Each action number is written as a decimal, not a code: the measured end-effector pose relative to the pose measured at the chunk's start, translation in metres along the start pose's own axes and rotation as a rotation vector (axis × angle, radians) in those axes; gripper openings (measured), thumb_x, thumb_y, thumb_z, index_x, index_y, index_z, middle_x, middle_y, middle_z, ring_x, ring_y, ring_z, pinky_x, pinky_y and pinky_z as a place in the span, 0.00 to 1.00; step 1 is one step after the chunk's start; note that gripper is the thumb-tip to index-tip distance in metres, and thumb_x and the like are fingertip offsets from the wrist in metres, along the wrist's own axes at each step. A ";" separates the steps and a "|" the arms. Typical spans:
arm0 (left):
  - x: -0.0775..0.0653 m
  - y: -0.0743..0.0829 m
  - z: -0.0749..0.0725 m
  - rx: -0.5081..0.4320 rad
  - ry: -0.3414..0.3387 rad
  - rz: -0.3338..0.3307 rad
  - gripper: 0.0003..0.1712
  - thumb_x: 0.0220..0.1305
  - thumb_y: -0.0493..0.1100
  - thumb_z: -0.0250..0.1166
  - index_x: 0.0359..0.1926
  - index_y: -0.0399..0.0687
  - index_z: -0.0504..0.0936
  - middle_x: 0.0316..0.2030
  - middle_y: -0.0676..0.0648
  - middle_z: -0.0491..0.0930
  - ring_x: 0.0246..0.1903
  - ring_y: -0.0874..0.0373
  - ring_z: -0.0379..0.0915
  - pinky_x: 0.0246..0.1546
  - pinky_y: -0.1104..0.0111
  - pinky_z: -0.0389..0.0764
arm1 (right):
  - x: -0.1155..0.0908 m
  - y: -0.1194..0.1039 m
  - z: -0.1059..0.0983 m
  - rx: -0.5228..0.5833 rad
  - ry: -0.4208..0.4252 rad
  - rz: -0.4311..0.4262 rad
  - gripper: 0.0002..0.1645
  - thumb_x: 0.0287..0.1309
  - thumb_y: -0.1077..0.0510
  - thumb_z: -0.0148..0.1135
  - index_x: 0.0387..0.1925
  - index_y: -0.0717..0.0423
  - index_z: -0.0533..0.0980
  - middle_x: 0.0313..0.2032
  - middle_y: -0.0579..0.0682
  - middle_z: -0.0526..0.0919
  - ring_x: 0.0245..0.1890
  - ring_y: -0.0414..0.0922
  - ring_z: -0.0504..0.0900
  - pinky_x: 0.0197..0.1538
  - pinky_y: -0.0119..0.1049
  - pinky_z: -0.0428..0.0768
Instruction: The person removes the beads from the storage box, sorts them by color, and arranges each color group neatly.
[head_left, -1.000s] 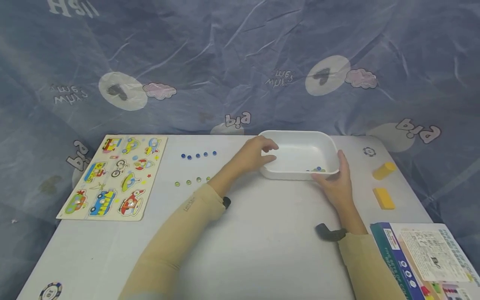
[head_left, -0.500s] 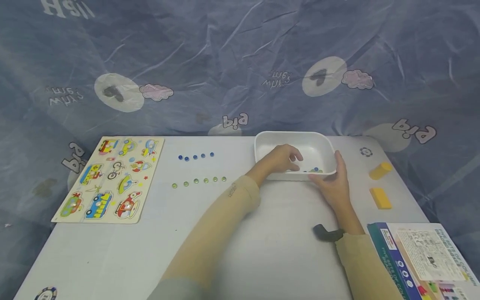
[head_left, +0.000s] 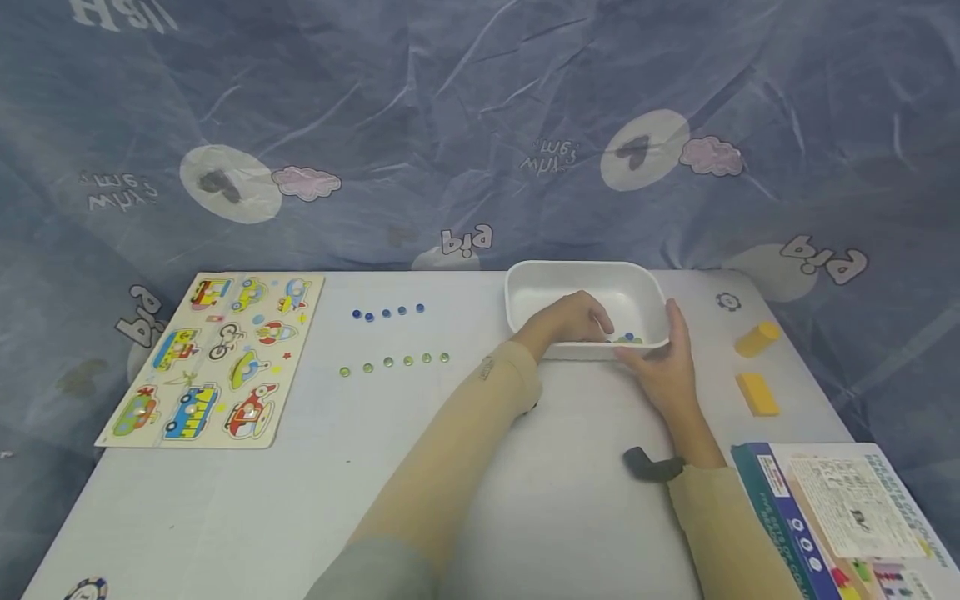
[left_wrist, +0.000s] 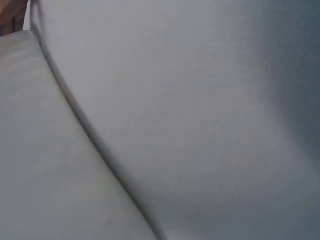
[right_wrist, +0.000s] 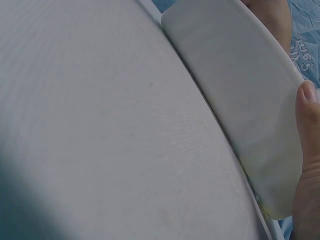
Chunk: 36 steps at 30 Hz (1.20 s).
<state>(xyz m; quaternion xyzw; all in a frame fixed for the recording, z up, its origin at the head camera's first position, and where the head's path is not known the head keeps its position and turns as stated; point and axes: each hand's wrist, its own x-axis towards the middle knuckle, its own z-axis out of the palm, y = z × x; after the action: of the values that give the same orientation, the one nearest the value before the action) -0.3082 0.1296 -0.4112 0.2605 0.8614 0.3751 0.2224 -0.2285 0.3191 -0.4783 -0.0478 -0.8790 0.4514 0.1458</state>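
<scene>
A white plastic tray (head_left: 585, 352) stands at the back of the table, with a few small blue and green beads (head_left: 628, 338) in its near right corner. My left hand (head_left: 572, 318) reaches over the front rim into the tray, fingers bent down beside those beads; whether it pinches one is hidden. My right hand (head_left: 670, 367) grips the tray's front right corner, its thumb (right_wrist: 309, 107) on the front rim in the right wrist view. Left of the tray lie a row of blue beads (head_left: 386, 313) and a row of green beads (head_left: 388, 362).
A wooden puzzle board (head_left: 217, 358) with vehicle pictures lies at the left. On the right are a yellow cylinder (head_left: 757, 339), a yellow block (head_left: 757, 394) and a book-like box (head_left: 840, 508). A patterned blue-grey sheet (head_left: 420, 125) hangs behind the table.
My left hand has moved right, from the tray's left side down to the beads inside, uncovering the end of the green row. The right hand keeps its grip on the tray.
</scene>
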 end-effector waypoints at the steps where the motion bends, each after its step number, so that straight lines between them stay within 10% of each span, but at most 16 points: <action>1: 0.000 0.000 0.001 -0.002 -0.011 -0.001 0.14 0.52 0.39 0.67 0.42 0.52 0.86 0.37 0.53 0.84 0.37 0.62 0.77 0.40 0.74 0.76 | 0.000 0.000 0.000 0.003 0.000 0.001 0.67 0.43 0.44 0.74 0.72 0.28 0.37 0.74 0.37 0.41 0.75 0.44 0.42 0.75 0.49 0.44; 9: 0.000 0.001 0.004 -0.068 -0.030 -0.121 0.12 0.48 0.42 0.70 0.37 0.56 0.87 0.38 0.56 0.85 0.41 0.62 0.78 0.47 0.67 0.79 | 0.001 0.001 0.001 -0.001 -0.005 -0.004 0.67 0.42 0.43 0.75 0.72 0.28 0.37 0.74 0.37 0.41 0.75 0.44 0.43 0.75 0.49 0.45; 36: 0.013 0.001 0.011 0.037 -0.003 -0.137 0.10 0.52 0.44 0.70 0.38 0.58 0.86 0.40 0.56 0.83 0.40 0.62 0.76 0.49 0.65 0.77 | 0.001 0.001 0.000 0.014 -0.008 -0.019 0.66 0.43 0.45 0.74 0.72 0.30 0.37 0.74 0.40 0.41 0.75 0.45 0.42 0.75 0.49 0.43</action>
<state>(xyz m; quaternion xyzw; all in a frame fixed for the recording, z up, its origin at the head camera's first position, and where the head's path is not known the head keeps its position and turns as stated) -0.3114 0.1437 -0.4199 0.2053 0.8837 0.3427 0.2441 -0.2300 0.3193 -0.4786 -0.0365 -0.8769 0.4563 0.1467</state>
